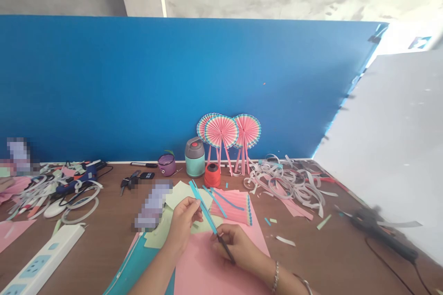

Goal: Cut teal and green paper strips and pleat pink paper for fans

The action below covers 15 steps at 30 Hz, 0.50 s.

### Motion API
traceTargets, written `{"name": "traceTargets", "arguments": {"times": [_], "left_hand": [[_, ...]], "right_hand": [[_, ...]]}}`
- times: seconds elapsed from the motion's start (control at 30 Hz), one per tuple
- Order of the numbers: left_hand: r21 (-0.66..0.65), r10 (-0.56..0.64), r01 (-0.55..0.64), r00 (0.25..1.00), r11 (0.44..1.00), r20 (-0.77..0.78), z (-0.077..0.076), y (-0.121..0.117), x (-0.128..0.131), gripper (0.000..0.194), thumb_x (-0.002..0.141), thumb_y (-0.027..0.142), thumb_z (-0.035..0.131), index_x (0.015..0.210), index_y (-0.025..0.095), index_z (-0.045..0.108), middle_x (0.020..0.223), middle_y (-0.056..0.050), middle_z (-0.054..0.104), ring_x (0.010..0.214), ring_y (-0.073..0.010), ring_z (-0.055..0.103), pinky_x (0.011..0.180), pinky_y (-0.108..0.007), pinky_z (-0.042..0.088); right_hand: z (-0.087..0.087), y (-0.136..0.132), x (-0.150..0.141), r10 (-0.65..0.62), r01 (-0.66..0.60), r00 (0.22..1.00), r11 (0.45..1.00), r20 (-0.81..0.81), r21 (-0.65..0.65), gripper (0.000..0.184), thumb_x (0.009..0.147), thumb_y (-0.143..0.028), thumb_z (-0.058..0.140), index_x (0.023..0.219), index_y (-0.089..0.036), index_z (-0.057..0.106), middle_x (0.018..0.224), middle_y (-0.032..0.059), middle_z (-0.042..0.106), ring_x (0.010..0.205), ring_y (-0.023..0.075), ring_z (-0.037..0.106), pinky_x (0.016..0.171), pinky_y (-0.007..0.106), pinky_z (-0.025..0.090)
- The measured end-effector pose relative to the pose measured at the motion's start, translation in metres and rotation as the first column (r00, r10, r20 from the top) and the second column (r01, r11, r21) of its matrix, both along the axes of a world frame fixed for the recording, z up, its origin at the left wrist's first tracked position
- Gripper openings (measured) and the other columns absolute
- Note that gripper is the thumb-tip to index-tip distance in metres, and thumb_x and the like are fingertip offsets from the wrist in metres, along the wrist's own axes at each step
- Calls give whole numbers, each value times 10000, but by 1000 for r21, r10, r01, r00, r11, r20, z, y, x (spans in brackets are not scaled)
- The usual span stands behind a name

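a blue strip between two hands

from where i stand, the left hand (187, 219) has thumb and fingers pinched together on the blue strip (203, 203), which slants down to the right hand (238, 249); that one is curled closed round a dark tool (226, 250) (which kind, i can't make out) at the strip's lower end. the pink sheet (214, 274) lies beneath both hands. just beyond the right hand is the pleated paper (233, 214), with loose strips (218, 203) on it; green paper (159, 229) lies around the left hand. farther beyond both stand the red pot (212, 178) and pink fans (221, 132). a glue gun (384, 235) is well off to the right hand's right.
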State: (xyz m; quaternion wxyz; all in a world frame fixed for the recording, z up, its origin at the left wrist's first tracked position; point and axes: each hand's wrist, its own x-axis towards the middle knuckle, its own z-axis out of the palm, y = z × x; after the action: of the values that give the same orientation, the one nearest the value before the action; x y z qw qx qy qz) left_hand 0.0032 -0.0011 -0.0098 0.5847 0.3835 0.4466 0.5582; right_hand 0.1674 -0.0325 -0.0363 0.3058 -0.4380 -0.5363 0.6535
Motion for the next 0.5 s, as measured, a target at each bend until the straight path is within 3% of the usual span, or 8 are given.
{"name": "traceTargets", "arguments": {"times": [0.5], "left_hand": [[-18,3,-3,1000,1000,26,1,-1,0,268,665,379,674,584,173,522,516,54,504,492,-81,470,521,-197,402]], "right_hand": [[1,-1,1,26,-26,999,1000,-26,-13,291,598,-340,721,720,-153,534,423,-103,432,343,26,310,348,157,239]]}}
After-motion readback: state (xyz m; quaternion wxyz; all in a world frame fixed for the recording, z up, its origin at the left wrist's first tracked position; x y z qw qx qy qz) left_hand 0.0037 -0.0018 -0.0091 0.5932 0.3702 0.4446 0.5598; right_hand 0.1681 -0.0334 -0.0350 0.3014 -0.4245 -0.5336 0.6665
